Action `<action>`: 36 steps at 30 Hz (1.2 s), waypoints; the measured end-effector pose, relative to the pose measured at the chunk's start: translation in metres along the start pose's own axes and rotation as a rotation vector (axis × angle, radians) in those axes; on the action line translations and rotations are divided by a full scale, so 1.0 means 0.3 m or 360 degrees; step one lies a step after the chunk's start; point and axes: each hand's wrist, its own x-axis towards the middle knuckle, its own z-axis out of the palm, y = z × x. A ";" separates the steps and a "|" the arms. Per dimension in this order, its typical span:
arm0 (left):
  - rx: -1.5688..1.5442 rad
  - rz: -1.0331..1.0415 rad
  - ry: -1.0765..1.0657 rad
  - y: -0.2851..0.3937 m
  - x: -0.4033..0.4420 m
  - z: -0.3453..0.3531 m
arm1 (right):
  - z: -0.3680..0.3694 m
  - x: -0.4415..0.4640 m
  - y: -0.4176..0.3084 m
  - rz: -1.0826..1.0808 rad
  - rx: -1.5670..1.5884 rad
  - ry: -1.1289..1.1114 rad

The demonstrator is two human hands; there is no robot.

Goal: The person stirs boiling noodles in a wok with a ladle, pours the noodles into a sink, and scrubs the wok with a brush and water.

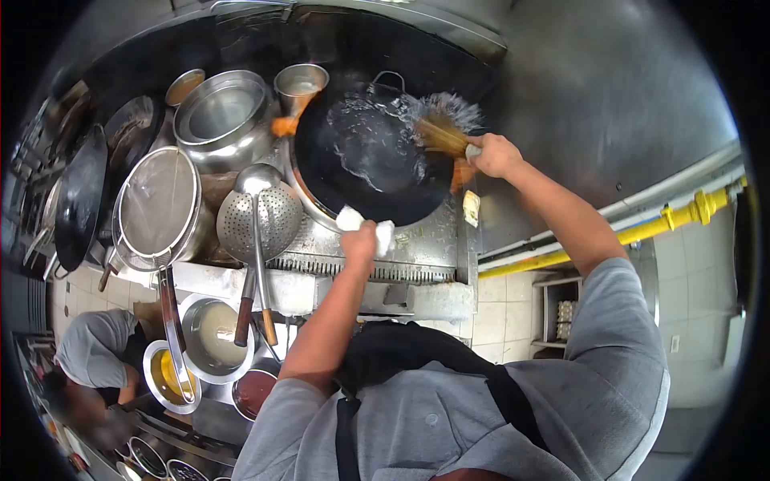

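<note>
A large black wok [393, 204] sits on the stove with water swirling in it. At its near rim, my left hand [361, 238] is closed around a folded white cloth [350, 218]; whatever lies under the cloth is hidden. My right hand [495, 155] grips the handle of a bamboo wok brush [441, 136] at the wok's right side. The bristles point left over the rim, and water sprays up around them. Orange flame [284, 126] shows by the wok's left edge.
Left of the wok are a perforated skimmer [277, 220], a ladle [258, 178], a mesh strainer [158, 200] and steel pots [220, 108]. Bowls of yellow [166, 375] and red liquid [255, 391] stand nearer me. A yellow pipe [642, 231] runs along the right. Another person [92, 349] bends at lower left.
</note>
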 end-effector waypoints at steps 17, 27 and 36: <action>-0.0062 0.0239 -0.0025 0.004 -0.048 0.002 | 0.175 -0.047 -0.201 -0.0394 -0.0585 -0.0586; -0.0021 0.0097 -0.0136 0.089 -0.095 -0.028 | 0.435 0.163 -0.353 -0.0464 0.0114 -0.0153; -0.0145 0.0018 -0.0174 0.052 -0.080 -0.017 | 0.291 0.481 -0.226 -0.0195 -0.0184 -0.0183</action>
